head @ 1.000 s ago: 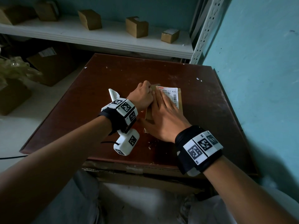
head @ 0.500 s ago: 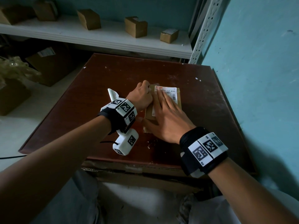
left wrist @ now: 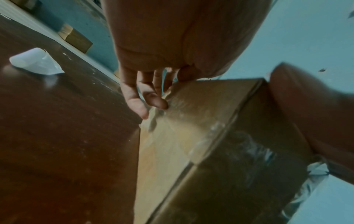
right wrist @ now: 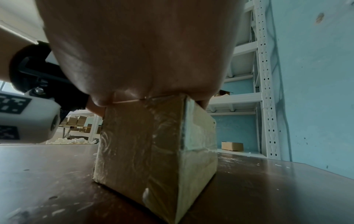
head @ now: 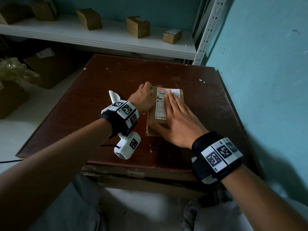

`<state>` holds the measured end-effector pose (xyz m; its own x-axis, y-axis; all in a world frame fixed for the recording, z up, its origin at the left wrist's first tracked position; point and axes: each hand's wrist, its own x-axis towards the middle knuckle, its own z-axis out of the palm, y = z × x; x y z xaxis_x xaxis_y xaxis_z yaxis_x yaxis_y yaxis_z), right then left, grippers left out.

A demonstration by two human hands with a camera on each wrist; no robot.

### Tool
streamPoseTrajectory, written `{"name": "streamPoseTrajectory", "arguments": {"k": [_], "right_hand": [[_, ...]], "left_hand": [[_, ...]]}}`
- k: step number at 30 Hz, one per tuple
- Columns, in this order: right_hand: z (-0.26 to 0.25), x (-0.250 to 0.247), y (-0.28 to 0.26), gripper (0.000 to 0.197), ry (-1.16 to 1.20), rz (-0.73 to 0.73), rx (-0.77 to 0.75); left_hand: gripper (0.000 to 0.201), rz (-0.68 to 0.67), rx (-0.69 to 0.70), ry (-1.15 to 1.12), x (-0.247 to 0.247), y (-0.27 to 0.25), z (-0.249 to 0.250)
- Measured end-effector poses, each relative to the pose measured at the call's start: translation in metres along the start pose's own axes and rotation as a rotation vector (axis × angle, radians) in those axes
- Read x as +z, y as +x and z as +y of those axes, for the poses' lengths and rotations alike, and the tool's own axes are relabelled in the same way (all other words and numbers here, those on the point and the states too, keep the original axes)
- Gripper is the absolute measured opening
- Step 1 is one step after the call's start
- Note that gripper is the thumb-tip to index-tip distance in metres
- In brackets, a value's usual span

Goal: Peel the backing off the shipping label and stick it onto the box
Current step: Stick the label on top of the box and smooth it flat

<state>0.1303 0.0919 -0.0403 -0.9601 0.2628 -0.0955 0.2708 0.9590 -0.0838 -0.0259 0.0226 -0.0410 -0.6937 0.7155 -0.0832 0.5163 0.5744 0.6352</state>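
A small brown cardboard box (head: 154, 129) stands on the dark wooden table (head: 116, 77). The white shipping label (head: 160, 104) lies on the box's top. My right hand (head: 175, 109) lies flat on the label with straight fingers, and in the right wrist view its palm (right wrist: 143, 53) presses on the box (right wrist: 153, 144). My left hand (head: 144, 97) grips the box's far left corner; its thumb is on the top edge and its fingers (left wrist: 141, 97) are against the side of the box (left wrist: 191, 136). The curled white backing (left wrist: 34, 63) lies on the table to the left.
A white shelf (head: 100, 37) behind the table carries several small cardboard boxes. A blue wall (head: 266, 80) runs close along the table's right edge. Larger cartons (head: 50, 69) sit on the floor to the left. Small paper scraps (head: 154, 146) lie near the table's front.
My right hand has slid to the right across the label, uncovering the label's left part. The left hand stays at the box's corner.
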Motion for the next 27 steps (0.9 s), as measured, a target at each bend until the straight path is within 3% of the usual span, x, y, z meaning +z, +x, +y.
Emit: {"name": "streamPoseTrajectory", "arguments": {"k": [20, 27], "right_hand": [[0.011, -0.004, -0.007, 0.116, -0.04, -0.057, 0.034], [0.01, -0.008, -0.006, 0.11, 0.02, -0.089, 0.055]], "left_hand": [[0.029, 0.025, 0.017, 0.045, 0.0, -0.003, 0.002], [0.028, 0.042, 0.03, 0.053, 0.001, -0.001, 0.002]]}}
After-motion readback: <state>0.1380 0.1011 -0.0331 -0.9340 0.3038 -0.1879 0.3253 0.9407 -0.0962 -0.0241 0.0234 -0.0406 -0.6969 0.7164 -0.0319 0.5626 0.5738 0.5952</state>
